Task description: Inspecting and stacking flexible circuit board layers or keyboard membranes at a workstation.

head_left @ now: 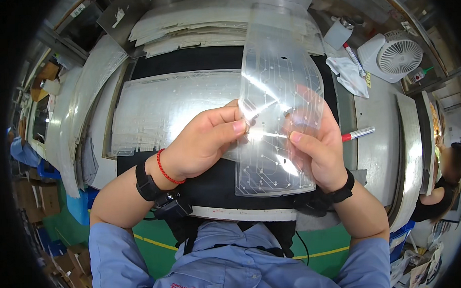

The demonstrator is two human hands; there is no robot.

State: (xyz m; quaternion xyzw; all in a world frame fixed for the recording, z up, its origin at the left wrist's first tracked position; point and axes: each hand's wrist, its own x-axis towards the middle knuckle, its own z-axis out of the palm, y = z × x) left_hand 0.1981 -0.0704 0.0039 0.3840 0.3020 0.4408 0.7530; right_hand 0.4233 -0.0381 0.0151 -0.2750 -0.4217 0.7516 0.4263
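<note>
Between my two hands a clear plastic sheet (272, 163) printed with thin circuit lines and small dots is held up, long side upright, above the black mat (211, 182). My left hand (205, 137) pinches its left edge between thumb and fingers. At the right edge, my right hand (319, 146) grips it with the thumb in front; its fingers show through the sheet from behind. Bright glare streaks cross the sheet. Beneath and to the left lies a stack of similar clear sheets (173, 103) on the mat, partly covered by my left hand.
More stacked sheets (191, 31) lie at the back, and others (82, 103) at the left. A red-and-white marker (358, 133), a white cloth (349, 76), a small bottle (339, 33) and a white fan (392, 56) are on the right. Another person (442, 187) is at the far right.
</note>
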